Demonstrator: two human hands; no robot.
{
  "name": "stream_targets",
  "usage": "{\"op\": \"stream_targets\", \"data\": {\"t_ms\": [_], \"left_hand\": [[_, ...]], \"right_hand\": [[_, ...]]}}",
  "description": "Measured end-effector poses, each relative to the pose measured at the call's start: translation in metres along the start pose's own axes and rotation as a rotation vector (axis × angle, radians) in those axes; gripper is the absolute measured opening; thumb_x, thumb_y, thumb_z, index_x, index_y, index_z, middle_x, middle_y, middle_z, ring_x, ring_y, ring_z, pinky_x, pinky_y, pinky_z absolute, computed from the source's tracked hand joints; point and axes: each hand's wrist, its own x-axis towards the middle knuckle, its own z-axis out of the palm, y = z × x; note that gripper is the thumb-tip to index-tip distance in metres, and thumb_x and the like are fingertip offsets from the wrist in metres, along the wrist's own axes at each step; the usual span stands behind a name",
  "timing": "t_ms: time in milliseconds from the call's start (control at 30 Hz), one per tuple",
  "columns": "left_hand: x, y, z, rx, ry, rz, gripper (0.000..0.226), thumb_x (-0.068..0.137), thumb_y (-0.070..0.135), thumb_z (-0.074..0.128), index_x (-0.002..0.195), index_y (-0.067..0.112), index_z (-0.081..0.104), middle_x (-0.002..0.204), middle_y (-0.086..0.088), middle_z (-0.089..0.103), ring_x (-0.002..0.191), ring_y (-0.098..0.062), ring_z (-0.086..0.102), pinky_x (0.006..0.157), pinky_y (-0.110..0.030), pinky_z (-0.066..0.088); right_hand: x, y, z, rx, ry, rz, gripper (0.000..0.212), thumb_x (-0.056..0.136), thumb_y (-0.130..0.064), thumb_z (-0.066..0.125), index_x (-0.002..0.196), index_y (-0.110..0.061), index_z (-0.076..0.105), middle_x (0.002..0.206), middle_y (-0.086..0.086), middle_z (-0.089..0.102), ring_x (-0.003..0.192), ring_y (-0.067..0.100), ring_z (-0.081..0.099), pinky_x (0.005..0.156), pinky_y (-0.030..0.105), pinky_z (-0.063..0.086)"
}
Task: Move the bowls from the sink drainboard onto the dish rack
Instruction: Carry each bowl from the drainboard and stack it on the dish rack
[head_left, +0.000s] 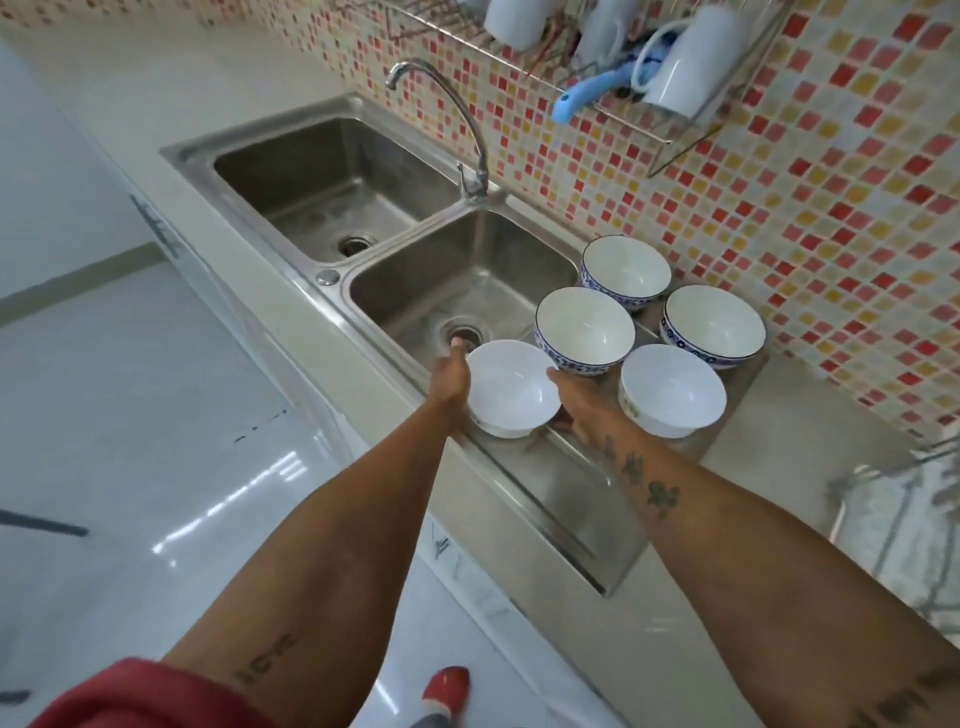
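Several bowls stand on the steel drainboard to the right of the sink. The nearest, a plain white bowl, is clasped between both hands: my left hand presses its left side and my right hand cups its right side. Behind it stand a blue-patterned bowl, a second blue-patterned bowl near the wall, a third at the right, and a white bowl with a small print. The wire dish rack hangs on the tiled wall above.
A double steel sink with a curved tap lies left of the drainboard. The rack holds white cups and a blue-handled utensil. A metal frame stands on the counter at the right.
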Motion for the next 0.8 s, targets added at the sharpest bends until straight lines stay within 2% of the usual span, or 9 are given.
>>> {"op": "stream_targets", "data": {"t_ms": [67, 133, 233, 300, 400, 500, 600, 667, 800], "left_hand": [[-0.002, 0.001, 0.004, -0.011, -0.002, 0.038, 0.054, 0.103, 0.044, 0.03, 0.132, 0.005, 0.054, 0.112, -0.012, 0.058, 0.113, -0.031, 0.059, 0.105, -0.044, 0.047], [-0.001, -0.002, 0.006, -0.007, 0.006, 0.058, 0.05, 0.104, 0.038, 0.029, 0.13, 0.005, 0.056, 0.114, -0.012, 0.058, 0.116, -0.03, 0.057, 0.105, -0.043, 0.044], [0.001, -0.012, 0.011, 0.049, -0.001, 0.092, 0.043, 0.104, 0.026, 0.031, 0.121, 0.0, 0.061, 0.116, -0.019, 0.061, 0.117, -0.037, 0.057, 0.103, -0.047, 0.043], [-0.003, -0.013, 0.014, 0.092, 0.023, 0.095, 0.041, 0.104, 0.021, 0.03, 0.121, -0.003, 0.059, 0.123, -0.025, 0.06, 0.113, -0.034, 0.056, 0.101, -0.043, 0.043], [-0.006, -0.013, 0.016, 0.095, 0.05, 0.108, 0.041, 0.104, 0.019, 0.03, 0.124, -0.006, 0.057, 0.128, -0.027, 0.058, 0.119, -0.037, 0.054, 0.1, -0.04, 0.042], [-0.008, -0.009, 0.016, 0.053, 0.054, 0.056, 0.042, 0.104, 0.021, 0.031, 0.127, -0.003, 0.056, 0.131, -0.025, 0.056, 0.12, -0.037, 0.053, 0.101, -0.041, 0.042], [-0.017, 0.002, 0.018, -0.068, 0.056, -0.003, 0.041, 0.103, 0.024, 0.032, 0.129, 0.002, 0.055, 0.124, -0.018, 0.057, 0.108, -0.032, 0.053, 0.09, -0.038, 0.044], [-0.025, 0.013, 0.019, -0.123, 0.039, -0.019, 0.042, 0.102, 0.03, 0.033, 0.131, 0.007, 0.054, 0.121, -0.012, 0.055, 0.109, -0.032, 0.053, 0.094, -0.039, 0.045], [-0.046, 0.049, 0.022, -0.214, 0.04, 0.01, 0.041, 0.101, 0.035, 0.036, 0.131, 0.014, 0.053, 0.128, -0.009, 0.057, 0.107, -0.027, 0.052, 0.1, -0.042, 0.044]], "right_hand": [[0.005, 0.002, 0.006, -0.02, 0.026, -0.038, 0.038, 0.097, -0.031, 0.049, 0.131, -0.014, 0.051, 0.125, 0.01, 0.06, 0.108, 0.03, 0.06, 0.096, 0.05, 0.051], [0.012, 0.006, 0.011, -0.028, 0.034, -0.056, 0.044, 0.097, -0.032, 0.047, 0.135, -0.01, 0.049, 0.133, 0.013, 0.057, 0.118, 0.032, 0.056, 0.102, 0.047, 0.047], [0.008, 0.006, 0.017, 0.005, 0.059, -0.083, 0.045, 0.099, -0.027, 0.044, 0.139, -0.007, 0.045, 0.135, 0.013, 0.054, 0.113, 0.028, 0.054, 0.088, 0.034, 0.044], [0.011, 0.008, 0.019, 0.043, 0.077, -0.093, 0.044, 0.099, -0.026, 0.043, 0.139, -0.008, 0.045, 0.133, 0.014, 0.055, 0.104, 0.026, 0.054, 0.078, 0.032, 0.044], [0.009, 0.008, 0.02, 0.116, 0.083, -0.067, 0.043, 0.1, -0.028, 0.042, 0.139, -0.01, 0.046, 0.129, 0.013, 0.056, 0.097, 0.025, 0.054, 0.064, 0.03, 0.046], [0.005, 0.008, 0.019, 0.157, 0.09, -0.051, 0.043, 0.1, -0.03, 0.041, 0.138, -0.012, 0.047, 0.131, 0.014, 0.056, 0.097, 0.026, 0.055, 0.07, 0.033, 0.048], [-0.003, 0.001, 0.02, 0.239, 0.089, -0.083, 0.042, 0.099, -0.037, 0.04, 0.131, -0.013, 0.051, 0.129, 0.012, 0.058, 0.103, 0.027, 0.057, 0.09, 0.04, 0.051], [-0.012, -0.009, 0.021, 0.27, 0.117, -0.122, 0.047, 0.096, -0.045, 0.04, 0.13, -0.016, 0.053, 0.133, 0.011, 0.058, 0.113, 0.03, 0.058, 0.102, 0.047, 0.047], [-0.04, -0.04, 0.017, 0.284, 0.211, -0.212, 0.054, 0.097, -0.046, 0.039, 0.138, -0.011, 0.047, 0.137, 0.011, 0.053, 0.124, 0.032, 0.05, 0.11, 0.049, 0.038]]}}
